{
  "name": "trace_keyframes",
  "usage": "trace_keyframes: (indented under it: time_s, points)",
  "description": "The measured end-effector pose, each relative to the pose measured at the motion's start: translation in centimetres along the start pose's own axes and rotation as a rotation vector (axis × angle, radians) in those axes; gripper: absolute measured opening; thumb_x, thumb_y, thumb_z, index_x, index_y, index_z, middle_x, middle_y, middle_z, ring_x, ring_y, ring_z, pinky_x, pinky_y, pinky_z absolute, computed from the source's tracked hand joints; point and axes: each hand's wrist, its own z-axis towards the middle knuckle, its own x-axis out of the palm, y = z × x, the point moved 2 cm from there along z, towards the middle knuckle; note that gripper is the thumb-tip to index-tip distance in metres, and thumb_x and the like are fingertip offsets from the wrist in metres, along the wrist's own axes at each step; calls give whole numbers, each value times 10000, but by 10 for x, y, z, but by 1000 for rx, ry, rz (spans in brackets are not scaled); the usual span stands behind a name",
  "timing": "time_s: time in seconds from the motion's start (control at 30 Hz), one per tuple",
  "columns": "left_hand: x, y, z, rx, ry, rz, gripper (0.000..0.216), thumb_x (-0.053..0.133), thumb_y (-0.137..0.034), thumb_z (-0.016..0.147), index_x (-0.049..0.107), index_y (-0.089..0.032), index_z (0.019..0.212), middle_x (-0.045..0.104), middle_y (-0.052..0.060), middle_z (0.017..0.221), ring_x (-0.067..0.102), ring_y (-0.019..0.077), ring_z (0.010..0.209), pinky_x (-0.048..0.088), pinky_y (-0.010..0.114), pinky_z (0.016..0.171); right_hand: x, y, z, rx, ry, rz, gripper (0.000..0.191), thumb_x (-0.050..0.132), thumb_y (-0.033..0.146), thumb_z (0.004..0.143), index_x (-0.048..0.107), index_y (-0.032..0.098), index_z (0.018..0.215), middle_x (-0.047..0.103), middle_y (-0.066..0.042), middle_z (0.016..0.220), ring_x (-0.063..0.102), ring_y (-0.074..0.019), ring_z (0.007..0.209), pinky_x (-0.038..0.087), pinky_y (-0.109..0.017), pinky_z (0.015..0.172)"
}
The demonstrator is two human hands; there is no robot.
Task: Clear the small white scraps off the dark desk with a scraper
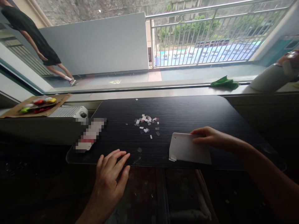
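My right hand (205,137) pinches the upper edge of a white flat scraper (187,149) with a small hole in one corner. It lies low over the front right part of the dark tabletop (187,109). A few pale scraps (172,158) sit at the scraper's lower left corner. Near the front edge, my left hand (112,174) is open with its fingers spread, holding nothing. A clear scrap (139,149) lies just beyond its fingertips. Farther back, a loose heap of small white and clear scraps (146,119) is scattered on the table.
A blurred-out card-like item (91,135) lies at the table's left edge. Cardboard with colourful items (42,104) rests beside a white heater (68,111). On the sill are a green cloth (224,82) and a pale container (268,77). Beyond the window, a person (35,37) stands outside.
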Motion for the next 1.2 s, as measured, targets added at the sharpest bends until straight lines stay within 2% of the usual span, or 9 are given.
trace_keyframes:
  time_s: [0.17,0.37,0.53,0.6,0.7,0.77,0.9,1.07,1.2]
  points:
    - [-1,-5,0,-26,-59,-13,297,439,-224,955,598,-256,1205,655,71,1194,551,272,1211,273,564,1107,2,0,-2,-2,107,18,332,676,366,745,750,141,977,769,-43,902,686,-232,840,506,-298,720]
    - [-1,-1,0,-16,-64,-8,299,439,-230,955,586,-269,1212,651,67,1192,546,270,1207,271,547,1104,0,3,-18,-25,125,-35,331,666,391,762,753,142,962,766,-46,897,689,-242,836,517,-292,698]
    - [2,2,0,32,-44,6,310,451,-225,949,577,-261,1230,643,61,1204,544,271,1212,261,538,1104,12,14,-53,-108,-44,-245,324,591,392,841,751,161,1002,766,-35,802,686,-211,697,513,-270,585]
    - [2,2,0,24,-38,8,311,448,-224,951,575,-257,1233,640,62,1214,538,273,1225,257,543,1109,21,21,-70,-219,-125,-338,290,553,358,885,757,197,1013,782,-40,888,711,-217,765,545,-281,666]
    - [2,2,1,28,17,19,327,467,-224,948,561,-265,1259,636,63,1236,534,273,1240,270,554,1104,32,29,-89,-414,-152,-429,233,541,281,905,761,251,977,784,-21,883,731,-197,745,559,-250,632]
    - [2,1,1,21,45,28,342,470,-217,946,554,-268,1273,635,68,1246,534,273,1245,284,566,1098,33,31,-92,-530,-250,-458,222,564,253,897,748,287,1017,787,-5,876,738,-184,708,566,-232,605]
    - [4,1,1,-25,74,39,345,452,-219,951,562,-263,1275,636,81,1253,534,280,1251,308,602,1088,28,42,-64,-609,-583,-466,261,549,272,907,709,281,1113,794,-17,900,753,-206,749,593,-294,726]
    - [5,6,-3,-85,103,55,345,430,-223,961,563,-252,1278,636,94,1257,537,285,1251,322,644,1073,41,77,7,-592,-544,-526,314,498,281,886,743,176,1052,800,-70,907,760,-261,773,580,-352,674]
    - [5,15,-9,-157,100,62,323,418,-230,963,595,-241,1232,652,101,1227,556,279,1225,328,651,1070,49,90,30,-568,-521,-611,345,472,274,878,751,150,1039,799,-84,865,754,-278,728,541,-351,602]
